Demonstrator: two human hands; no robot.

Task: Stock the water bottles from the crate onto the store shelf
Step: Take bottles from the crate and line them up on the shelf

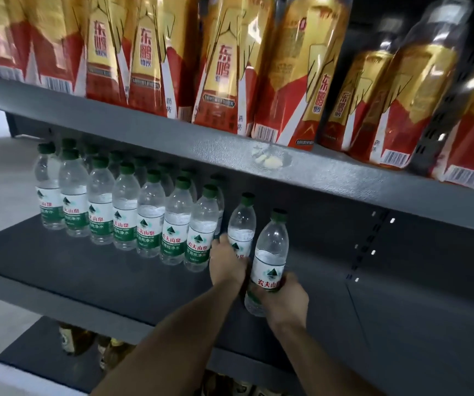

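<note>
Several clear water bottles (pixel 150 218) with green caps and green-white labels stand in rows on the dark grey middle shelf (pixel 93 270). My left hand (pixel 227 264) grips one more water bottle (pixel 241 224) at its label, just right of the front row. Beside it my right hand (pixel 285 301) holds another water bottle (pixel 270 252) by its lower body, upright over the shelf. Whether either bottle's base touches the shelf is hidden by my hands. The crate is out of view.
The upper shelf (pixel 230 144) overhangs close above the bottle caps and carries several large red-and-gold drink bottles (pixel 221 67). A slotted upright (pixel 373 238) runs down the back panel to the right. Amber bottles (pixel 73 338) sit on the shelf below.
</note>
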